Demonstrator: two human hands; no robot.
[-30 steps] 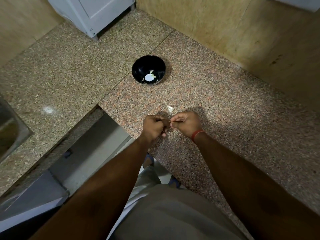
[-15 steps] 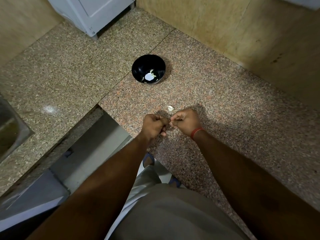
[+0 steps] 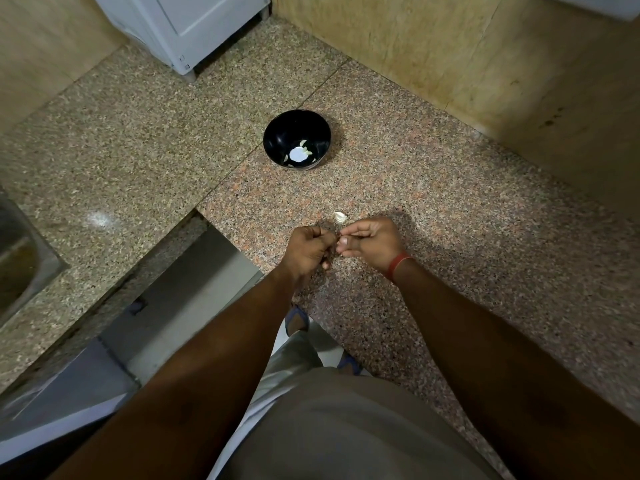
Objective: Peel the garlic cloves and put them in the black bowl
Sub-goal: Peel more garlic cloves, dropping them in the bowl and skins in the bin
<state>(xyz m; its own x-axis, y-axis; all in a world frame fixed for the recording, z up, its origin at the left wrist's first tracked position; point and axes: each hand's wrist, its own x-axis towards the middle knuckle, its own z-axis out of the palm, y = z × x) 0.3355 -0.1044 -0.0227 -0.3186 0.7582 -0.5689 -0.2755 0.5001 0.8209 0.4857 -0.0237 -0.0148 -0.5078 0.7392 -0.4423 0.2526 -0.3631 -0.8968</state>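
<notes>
The black bowl stands on the granite counter, with a few pale peeled cloves and a bright glare spot at its bottom. A loose pale garlic clove lies on the counter just beyond my hands. My left hand and my right hand meet fingertip to fingertip above the counter's near corner. Both are curled and pinch a small garlic clove between them; the clove is almost wholly hidden by the fingers. A red band circles my right wrist.
The speckled granite counter runs in an L, with a steel sink at the left edge. A white appliance stands at the back. Tiled walls close the back and right. Below the counter's cut-out are the floor and my feet.
My hands stay together at the same spot; the fingers have shifted slightly around the clove. The view has dipped a little, so the bowl sits slightly higher in frame.
</notes>
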